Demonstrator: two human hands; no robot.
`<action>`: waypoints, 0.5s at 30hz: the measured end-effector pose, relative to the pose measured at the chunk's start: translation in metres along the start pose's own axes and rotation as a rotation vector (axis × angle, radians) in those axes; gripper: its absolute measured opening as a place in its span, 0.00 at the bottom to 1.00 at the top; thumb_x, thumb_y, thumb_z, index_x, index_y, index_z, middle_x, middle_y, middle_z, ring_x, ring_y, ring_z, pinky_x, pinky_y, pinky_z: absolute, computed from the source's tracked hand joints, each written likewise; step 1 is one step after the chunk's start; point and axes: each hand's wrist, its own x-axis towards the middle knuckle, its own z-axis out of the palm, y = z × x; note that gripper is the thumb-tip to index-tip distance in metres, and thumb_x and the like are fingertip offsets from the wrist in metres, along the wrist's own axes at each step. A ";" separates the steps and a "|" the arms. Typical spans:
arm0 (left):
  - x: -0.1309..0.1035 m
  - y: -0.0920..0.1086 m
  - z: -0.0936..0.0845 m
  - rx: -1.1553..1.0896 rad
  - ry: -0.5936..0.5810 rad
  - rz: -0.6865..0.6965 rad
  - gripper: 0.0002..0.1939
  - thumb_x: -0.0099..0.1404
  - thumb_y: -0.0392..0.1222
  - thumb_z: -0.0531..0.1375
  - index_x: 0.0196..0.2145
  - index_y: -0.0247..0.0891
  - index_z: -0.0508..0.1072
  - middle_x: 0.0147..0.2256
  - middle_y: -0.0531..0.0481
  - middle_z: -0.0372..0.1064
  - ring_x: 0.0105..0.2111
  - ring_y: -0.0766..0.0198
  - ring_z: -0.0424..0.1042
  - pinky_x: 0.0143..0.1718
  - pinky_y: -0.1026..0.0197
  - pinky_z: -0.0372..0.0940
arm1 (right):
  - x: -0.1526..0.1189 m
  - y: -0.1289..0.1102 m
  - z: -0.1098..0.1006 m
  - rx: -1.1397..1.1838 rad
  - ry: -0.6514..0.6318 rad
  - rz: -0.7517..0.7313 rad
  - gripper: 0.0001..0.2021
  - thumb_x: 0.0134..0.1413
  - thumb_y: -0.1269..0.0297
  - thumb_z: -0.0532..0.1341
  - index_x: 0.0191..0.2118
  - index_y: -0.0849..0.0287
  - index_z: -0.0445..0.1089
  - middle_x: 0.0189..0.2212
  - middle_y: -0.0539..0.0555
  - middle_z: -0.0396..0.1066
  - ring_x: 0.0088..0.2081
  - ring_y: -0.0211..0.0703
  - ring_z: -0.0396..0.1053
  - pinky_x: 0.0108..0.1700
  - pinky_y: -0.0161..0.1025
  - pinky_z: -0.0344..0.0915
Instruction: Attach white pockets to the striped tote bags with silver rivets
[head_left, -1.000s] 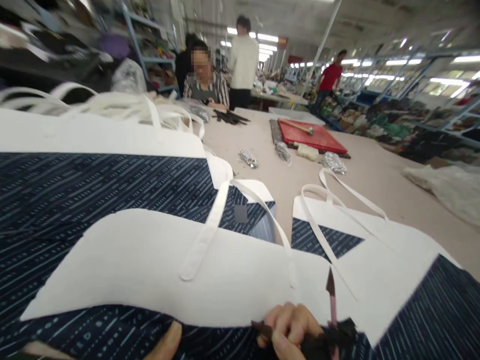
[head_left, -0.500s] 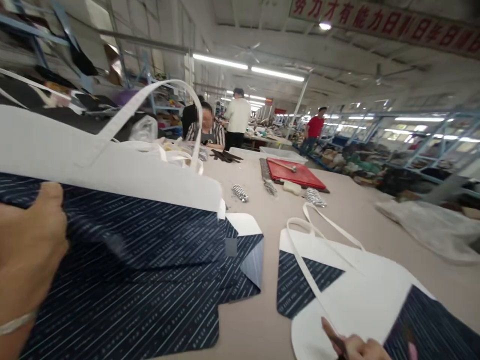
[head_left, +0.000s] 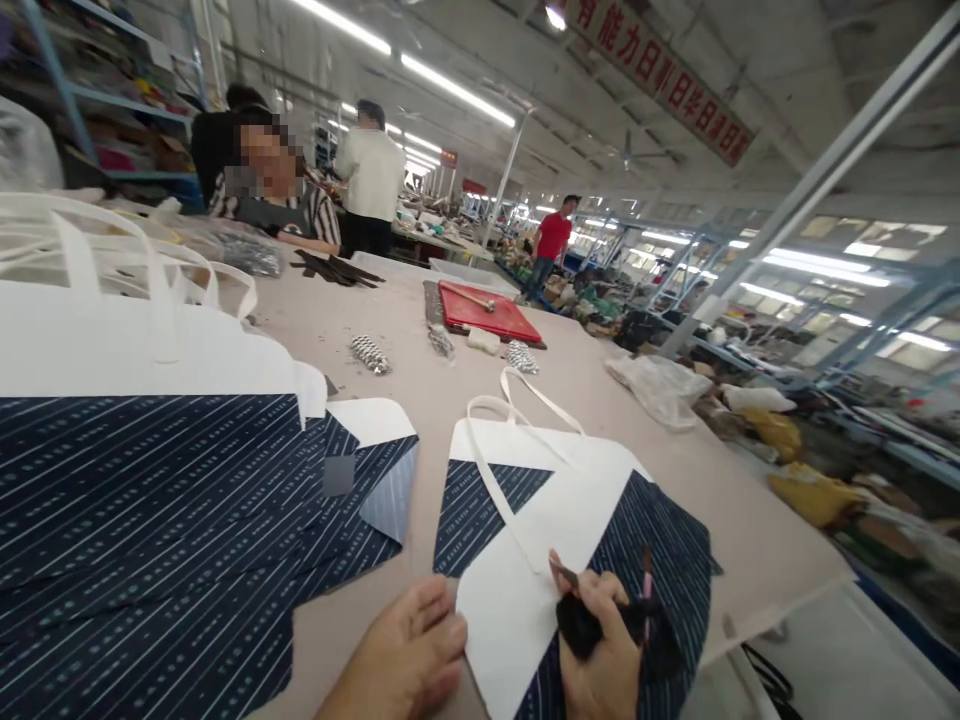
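Observation:
My right hand is closed around a dark, soft-looking object whose kind I cannot make out. A slim pink-and-dark stick juts up beside it. Under that hand lies a white bag piece with navy striped print, its thin white strap looping over it. My left hand has loosely bent fingers, the tips at the piece's left edge; I see nothing held. To the left lie navy striped bag pieces with a white top band and upright white handles.
Farther along the table are a red board with a hammer-like tool, patterned bundles, dark strips and clear plastic. A person in a striped top sits at the far left; others stand beyond.
My left hand has left the navy pieces at the left and come to the right-hand piece's edge. My view has swung right. More of my right hand and its dark object shows.

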 end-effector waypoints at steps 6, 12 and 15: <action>0.025 -0.024 0.035 0.260 -0.208 -0.005 0.29 0.54 0.51 0.66 0.49 0.30 0.69 0.33 0.37 0.77 0.18 0.67 0.70 0.15 0.70 0.58 | -0.002 0.003 -0.002 0.185 0.050 0.168 0.16 0.42 0.70 0.69 0.18 0.58 0.60 0.19 0.41 0.57 0.26 0.31 0.66 0.48 0.43 0.74; 0.019 -0.016 0.046 0.208 -0.285 0.134 0.16 0.56 0.47 0.66 0.36 0.31 0.76 0.14 0.54 0.68 0.14 0.67 0.66 0.18 0.68 0.63 | -0.006 -0.007 -0.001 0.236 0.006 0.182 0.13 0.41 0.69 0.69 0.19 0.57 0.62 0.19 0.42 0.60 0.27 0.34 0.69 0.43 0.41 0.74; -0.002 0.023 0.021 -0.033 -0.179 0.104 0.22 0.49 0.40 0.71 0.43 0.33 0.76 0.21 0.51 0.75 0.22 0.59 0.74 0.28 0.59 0.72 | -0.011 -0.024 0.001 0.221 -0.093 0.156 0.11 0.45 0.69 0.67 0.22 0.57 0.63 0.20 0.43 0.63 0.27 0.35 0.68 0.48 0.49 0.72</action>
